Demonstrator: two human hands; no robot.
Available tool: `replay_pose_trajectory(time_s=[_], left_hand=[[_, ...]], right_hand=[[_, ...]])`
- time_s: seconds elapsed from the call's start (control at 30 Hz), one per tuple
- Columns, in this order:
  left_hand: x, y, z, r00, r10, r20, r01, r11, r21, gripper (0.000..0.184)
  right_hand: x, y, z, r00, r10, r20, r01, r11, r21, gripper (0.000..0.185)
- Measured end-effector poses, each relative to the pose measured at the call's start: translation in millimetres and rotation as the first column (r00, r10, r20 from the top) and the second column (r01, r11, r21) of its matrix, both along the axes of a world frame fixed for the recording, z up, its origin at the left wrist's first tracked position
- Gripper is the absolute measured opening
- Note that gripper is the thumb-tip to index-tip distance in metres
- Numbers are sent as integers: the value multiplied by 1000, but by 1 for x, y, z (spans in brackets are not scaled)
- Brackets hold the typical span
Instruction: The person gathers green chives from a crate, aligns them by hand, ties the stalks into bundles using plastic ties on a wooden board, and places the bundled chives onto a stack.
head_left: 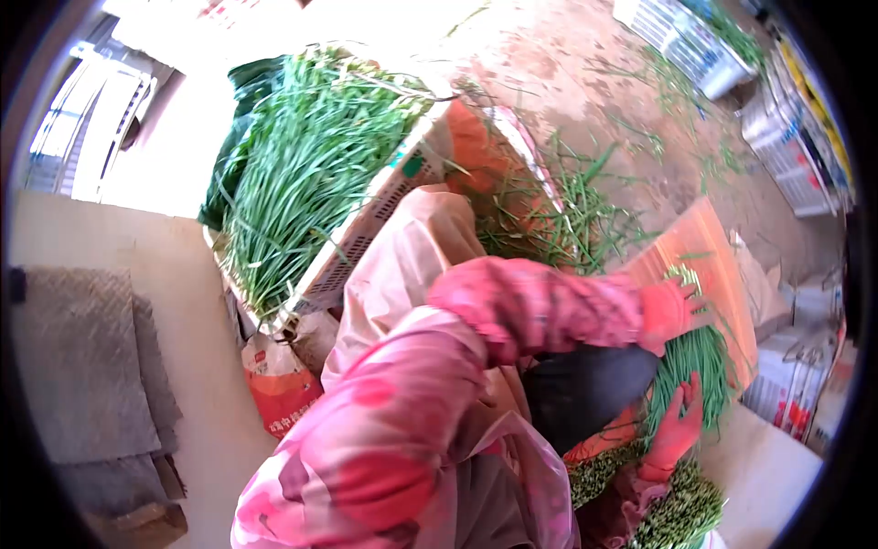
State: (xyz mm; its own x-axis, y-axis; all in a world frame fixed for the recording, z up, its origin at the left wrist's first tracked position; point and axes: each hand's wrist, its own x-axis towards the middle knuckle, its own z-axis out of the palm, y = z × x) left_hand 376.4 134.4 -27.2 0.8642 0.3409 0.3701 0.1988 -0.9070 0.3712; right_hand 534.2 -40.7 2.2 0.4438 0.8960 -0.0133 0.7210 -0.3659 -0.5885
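A bunch of long green stalks (695,363) lies over an orange mesh sheet (709,233) at the right. My left hand (675,313) reaches across from the left in a pink patterned sleeve, its fingers curved over the bunch near the pale stalk ends. Lower down, my right hand (675,435) grips the side of the same bunch, with its fingertips among the leaves. Below that hand are packed bundles (677,512) with their cut ends showing. Part of the bunch is hidden behind both hands.
A plastic crate (361,224) full of green stalks (306,156) stands at the upper left, beside my knee. Loose stalks (585,215) lie scattered on the floor. White crates (686,46) stand at the upper right. Grey mats (82,366) are at the left, near a red-and-white bag (277,389).
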Motion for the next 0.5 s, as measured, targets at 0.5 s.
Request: replay_pose_trajectory(time_s=[0.5], left_hand=[[-579, -188, 19, -504, 757, -417, -862, -475, 179, 84]], right_hand=[[-284, 101, 5, 552, 813, -185, -782, 582, 224, 23]])
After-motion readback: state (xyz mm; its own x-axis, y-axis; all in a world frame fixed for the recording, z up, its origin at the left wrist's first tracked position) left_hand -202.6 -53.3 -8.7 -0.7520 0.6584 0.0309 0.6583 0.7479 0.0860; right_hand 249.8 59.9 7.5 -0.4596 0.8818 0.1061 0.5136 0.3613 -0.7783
